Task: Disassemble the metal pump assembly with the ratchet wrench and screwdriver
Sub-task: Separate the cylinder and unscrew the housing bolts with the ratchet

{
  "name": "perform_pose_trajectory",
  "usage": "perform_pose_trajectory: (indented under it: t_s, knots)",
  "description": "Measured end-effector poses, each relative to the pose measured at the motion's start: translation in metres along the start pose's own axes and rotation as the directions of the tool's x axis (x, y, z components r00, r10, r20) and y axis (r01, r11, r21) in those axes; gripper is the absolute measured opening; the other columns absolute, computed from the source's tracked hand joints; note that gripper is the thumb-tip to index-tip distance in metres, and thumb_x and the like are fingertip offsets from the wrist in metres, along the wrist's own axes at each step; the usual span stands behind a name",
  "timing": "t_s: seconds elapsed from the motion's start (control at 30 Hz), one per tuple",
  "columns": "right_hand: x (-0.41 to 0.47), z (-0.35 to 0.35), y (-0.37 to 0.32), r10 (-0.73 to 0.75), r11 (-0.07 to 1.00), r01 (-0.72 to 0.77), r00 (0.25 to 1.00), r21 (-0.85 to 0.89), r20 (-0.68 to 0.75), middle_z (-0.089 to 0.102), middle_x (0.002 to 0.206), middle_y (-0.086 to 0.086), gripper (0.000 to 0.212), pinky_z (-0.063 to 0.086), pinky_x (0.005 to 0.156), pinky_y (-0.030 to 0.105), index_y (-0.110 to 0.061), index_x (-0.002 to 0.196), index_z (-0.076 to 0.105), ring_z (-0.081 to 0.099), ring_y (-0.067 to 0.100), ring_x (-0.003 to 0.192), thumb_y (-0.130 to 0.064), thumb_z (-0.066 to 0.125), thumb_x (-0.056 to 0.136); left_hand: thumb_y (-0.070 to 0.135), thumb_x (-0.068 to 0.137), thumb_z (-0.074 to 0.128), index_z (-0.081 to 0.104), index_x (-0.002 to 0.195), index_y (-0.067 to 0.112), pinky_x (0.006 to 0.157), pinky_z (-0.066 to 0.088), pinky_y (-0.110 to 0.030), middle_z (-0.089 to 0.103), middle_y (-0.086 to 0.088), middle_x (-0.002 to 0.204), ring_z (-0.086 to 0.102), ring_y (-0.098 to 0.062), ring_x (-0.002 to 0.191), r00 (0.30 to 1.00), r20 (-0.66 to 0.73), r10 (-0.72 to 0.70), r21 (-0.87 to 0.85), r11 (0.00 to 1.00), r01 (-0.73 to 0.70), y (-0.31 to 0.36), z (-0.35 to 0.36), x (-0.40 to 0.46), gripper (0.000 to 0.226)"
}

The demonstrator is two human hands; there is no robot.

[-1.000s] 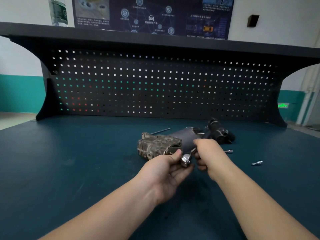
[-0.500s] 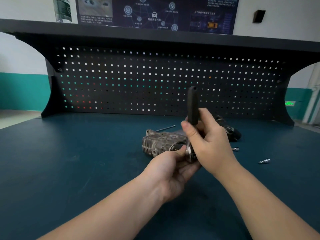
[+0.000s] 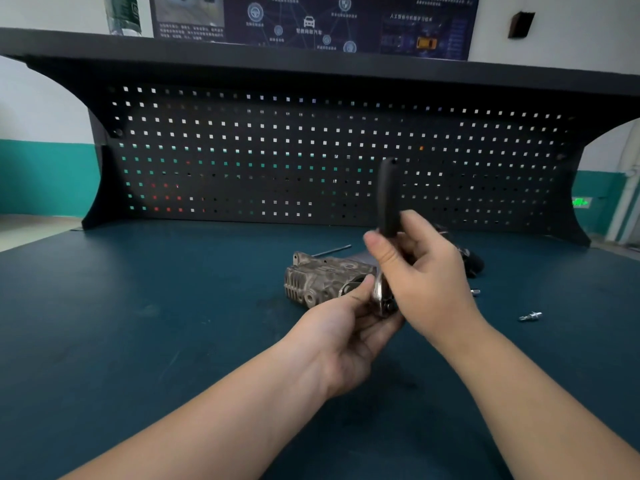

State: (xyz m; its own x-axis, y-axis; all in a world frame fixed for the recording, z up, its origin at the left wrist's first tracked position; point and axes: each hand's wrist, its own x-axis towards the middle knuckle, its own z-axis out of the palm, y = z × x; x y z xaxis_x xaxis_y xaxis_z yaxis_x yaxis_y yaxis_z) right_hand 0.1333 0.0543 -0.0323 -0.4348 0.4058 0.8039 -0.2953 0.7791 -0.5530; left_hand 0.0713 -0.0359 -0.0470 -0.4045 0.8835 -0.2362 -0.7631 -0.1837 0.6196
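Head view: right hand [image 3: 429,271] grips upright ratchet wrench [image 3: 388,199]; left hand [image 3: 349,327] pinches its head, pump assembly [image 3: 322,282] just behind.

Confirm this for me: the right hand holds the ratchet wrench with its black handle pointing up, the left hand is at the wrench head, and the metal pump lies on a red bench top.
One detail is wrong: the bench top is dark teal, not red. The head view shows the right hand gripping the ratchet wrench handle-up, the left hand at its head, and the metal pump lying behind them.

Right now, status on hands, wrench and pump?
Right hand grips ratchet wrench, handle up. Left hand pinches its head. Pump assembly on bench behind hands, untouched. Loose fitting to the right, clear.
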Motion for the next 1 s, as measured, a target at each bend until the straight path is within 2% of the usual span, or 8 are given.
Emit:
perform_pose_trajectory:
  t_s: [0.1, 0.23, 0.4, 0.57, 0.63, 0.73, 0.87, 1.0]
  knots:
    - [-0.003, -0.001, 0.0, -0.048, 0.999, 0.048, 0.995, -0.001, 0.085, 0.053, 0.062, 0.011, 0.02, 0.044, 0.057, 0.035, -0.025, 0.087, 0.059, 0.048, 0.02, 0.057, -0.045, 0.058, 0.083, 0.01, 0.09, 0.059, 0.068, 0.08, -0.006, 0.047, 0.056, -0.029, 0.07, -0.016, 0.067, 0.07, -0.023, 0.058, 1.0, -0.001, 0.011, 0.019, 1.0, -0.011, -0.001, -0.001, 0.0, 0.021]
    - [0.001, 0.008, 0.009, 0.184, 0.959, -0.225, 0.957, -0.172, -0.225, 0.054, 0.055, -0.011, 0.028, 0.038, 0.053, 0.027, -0.023, 0.069, 0.052, 0.049, 0.007, 0.055, -0.038, 0.052, 0.092, 0.007, 0.091, 0.057, 0.063, 0.086, -0.008, 0.046, 0.057, -0.031, 0.07, -0.019, 0.067, 0.07, -0.025, 0.056, 1.0, -0.015, 0.021, 0.021, 1.0, -0.02, 0.0, -0.001, 0.002, 0.016]
    - [0.01, -0.007, 0.025, 0.847, 0.532, -0.842, 0.527, 0.089, -0.073, 0.048, 0.054, 0.005, 0.026, 0.025, 0.032, 0.017, -0.009, 0.074, 0.051, 0.036, 0.01, 0.027, -0.025, 0.048, 0.095, 0.008, 0.09, 0.06, 0.062, 0.094, -0.008, 0.058, 0.059, -0.034, 0.068, -0.023, 0.089, 0.068, -0.03, 0.074, 1.0, -0.023, 0.019, 0.062, 0.998, -0.017, -0.004, -0.002, 0.006, 0.017]
    - [0.007, 0.0, 0.007, 0.289, 0.957, -0.291, 0.947, 0.009, -0.143, 0.046, 0.045, -0.008, 0.032, 0.034, 0.05, 0.024, -0.014, 0.067, 0.054, 0.041, 0.008, 0.047, -0.034, 0.06, 0.091, 0.01, 0.087, 0.063, 0.066, 0.087, -0.009, 0.052, 0.059, -0.032, 0.071, -0.022, 0.078, 0.071, -0.028, 0.062, 1.0, -0.021, 0.011, 0.001, 1.0, -0.011, -0.002, -0.001, 0.004, 0.019]
    - [0.002, 0.001, -0.002, 0.051, 0.999, -0.051, 0.998, -0.01, -0.024, 0.053, 0.057, 0.001, 0.029, 0.04, 0.055, 0.029, -0.011, 0.076, 0.059, 0.047, 0.017, 0.055, -0.037, 0.061, 0.088, 0.011, 0.087, 0.063, 0.067, 0.081, -0.007, 0.047, 0.057, -0.029, 0.071, -0.018, 0.071, 0.071, -0.024, 0.058, 1.0, -0.012, 0.019, 0.004, 1.0, -0.019, -0.002, -0.001, 0.002, 0.02]
    - [-0.004, 0.0, -0.005, -0.04, 0.999, 0.042, 0.993, -0.014, 0.111, 0.053, 0.061, 0.002, 0.034, 0.041, 0.056, 0.028, -0.01, 0.076, 0.055, 0.048, 0.014, 0.057, -0.043, 0.058, 0.085, 0.008, 0.09, 0.059, 0.068, 0.087, -0.006, 0.047, 0.056, -0.027, 0.071, -0.016, 0.07, 0.071, -0.022, 0.059, 1.0, -0.007, 0.026, 0.036, 0.999, -0.025, -0.001, -0.002, 0.001, 0.017]
    - [0.0, 0.006, 0.004, 0.154, 0.969, -0.181, 0.975, -0.17, -0.157, 0.048, 0.048, -0.01, 0.036, 0.038, 0.055, 0.025, -0.02, 0.062, 0.048, 0.045, 0.004, 0.05, -0.039, 0.054, 0.093, 0.006, 0.091, 0.056, 0.064, 0.087, -0.007, 0.047, 0.057, -0.03, 0.069, -0.018, 0.067, 0.069, -0.024, 0.055, 0.999, -0.018, 0.04, 0.037, 0.999, -0.039, -0.001, -0.002, 0.002, 0.016]
    - [0.012, -0.003, 0.02, 0.75, 0.661, -0.736, 0.65, 0.146, -0.121, 0.044, 0.046, 0.001, 0.037, 0.036, 0.042, 0.023, -0.012, 0.066, 0.047, 0.038, 0.013, 0.034, -0.034, 0.049, 0.096, 0.006, 0.091, 0.057, 0.061, 0.086, -0.009, 0.059, 0.059, -0.037, 0.069, -0.022, 0.076, 0.07, -0.029, 0.059, 0.999, -0.016, 0.029, 0.045, 0.999, -0.028, -0.003, -0.001, 0.004, 0.016]
